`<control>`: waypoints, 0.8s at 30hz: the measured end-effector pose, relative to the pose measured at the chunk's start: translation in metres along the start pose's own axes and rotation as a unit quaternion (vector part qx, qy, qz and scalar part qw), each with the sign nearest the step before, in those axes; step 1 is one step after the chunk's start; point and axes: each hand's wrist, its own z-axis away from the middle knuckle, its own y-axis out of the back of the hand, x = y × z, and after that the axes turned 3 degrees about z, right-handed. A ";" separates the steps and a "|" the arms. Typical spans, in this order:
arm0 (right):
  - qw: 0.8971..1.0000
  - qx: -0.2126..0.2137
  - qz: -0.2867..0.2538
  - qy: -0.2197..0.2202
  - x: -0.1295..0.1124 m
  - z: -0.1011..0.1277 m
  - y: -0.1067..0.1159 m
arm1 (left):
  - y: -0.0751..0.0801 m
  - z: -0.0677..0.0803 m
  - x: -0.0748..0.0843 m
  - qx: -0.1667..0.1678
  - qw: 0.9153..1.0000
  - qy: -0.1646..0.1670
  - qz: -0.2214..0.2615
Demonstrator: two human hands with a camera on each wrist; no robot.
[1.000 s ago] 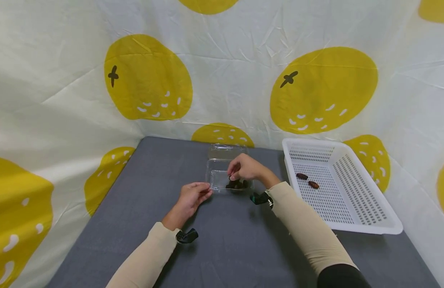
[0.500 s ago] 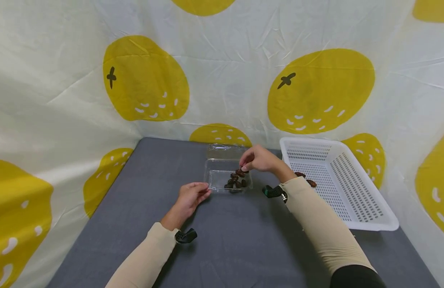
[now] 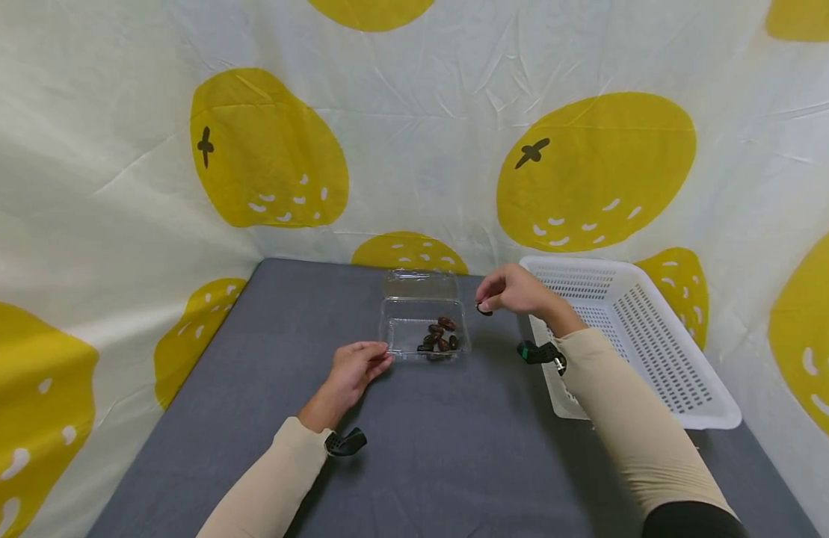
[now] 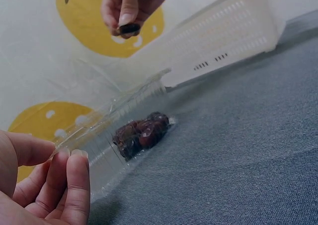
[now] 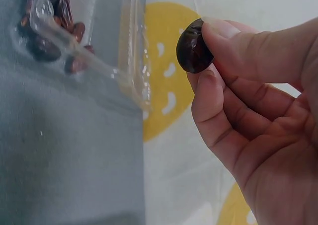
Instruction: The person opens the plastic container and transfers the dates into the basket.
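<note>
One date (image 3: 484, 308) pinched in right hand (image 3: 515, 290) grip, above table (image 3: 454, 441)

Basket (image 3: 663, 351) interior partly hidden behind right forearm (image 3: 623, 418).

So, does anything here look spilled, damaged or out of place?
Nothing stands out. The dates lie inside the open clear container, which the left hand steadies. The right hand pinches one date in the air beside the white basket.

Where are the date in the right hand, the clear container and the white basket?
date (image 5: 194, 52), right wrist view, its dark middle
clear container (image 3: 406, 335), head view, bare floor
white basket (image 3: 713, 421), head view, near rim
</note>
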 end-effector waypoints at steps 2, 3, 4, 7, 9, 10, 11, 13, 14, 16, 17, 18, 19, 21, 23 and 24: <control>1.000 0.009 0.012 -0.003 0.003 0.003 0.004 | 0.001 -0.001 -0.001 0.001 1.000 -0.002 0.000; 1.000 0.014 0.018 -0.003 0.005 0.005 0.006 | 0.001 -0.001 -0.001 0.002 1.000 -0.003 0.000; 1.000 0.018 0.024 -0.002 0.007 0.006 0.008 | 0.001 -0.001 -0.002 0.003 1.000 -0.003 0.001; 0.999 0.029 0.034 -0.007 0.013 0.011 0.013 | 0.001 -0.001 -0.003 0.002 1.000 -0.005 0.000; 0.999 0.033 0.031 -0.011 0.017 0.015 0.016 | 0.002 -0.001 -0.004 0.001 1.000 -0.006 0.000; 0.999 0.035 0.029 -0.014 0.019 0.017 0.017 | 0.002 -0.001 -0.004 0.000 1.000 -0.006 -0.001; 0.999 0.037 0.026 -0.019 0.020 0.018 0.019 | 0.002 -0.001 -0.004 -0.001 1.000 -0.006 -0.002; 0.999 0.039 0.020 -0.025 0.023 0.021 0.021 | 0.002 -0.001 -0.004 -0.001 1.000 -0.007 -0.002; 0.999 0.040 0.018 -0.025 0.025 0.023 0.023 | 0.002 -0.001 -0.004 -0.001 1.000 -0.007 -0.001; 0.999 0.043 0.015 -0.029 0.028 0.025 0.025 | 0.003 -0.002 -0.005 -0.001 1.000 -0.008 0.000; 0.998 0.044 0.015 -0.030 0.031 0.026 0.027 | 0.003 -0.003 -0.005 0.000 1.000 -0.008 0.000; 0.998 0.046 0.015 -0.030 0.033 0.027 0.028 | 0.003 -0.003 -0.005 0.000 1.000 -0.009 0.002; 0.998 0.047 0.015 -0.031 0.035 0.028 0.030 | 0.003 -0.003 -0.005 0.001 1.000 -0.009 0.002; 0.998 0.051 0.014 -0.034 0.040 0.030 0.033 | 0.002 -0.004 -0.005 0.002 1.000 -0.009 0.002; 0.998 0.054 0.018 -0.038 0.045 0.032 0.036 | 0.002 -0.004 -0.005 0.002 1.000 -0.010 0.001; 0.997 0.057 0.019 -0.041 0.048 0.033 0.037 | 0.002 -0.004 -0.005 0.002 1.000 -0.010 0.001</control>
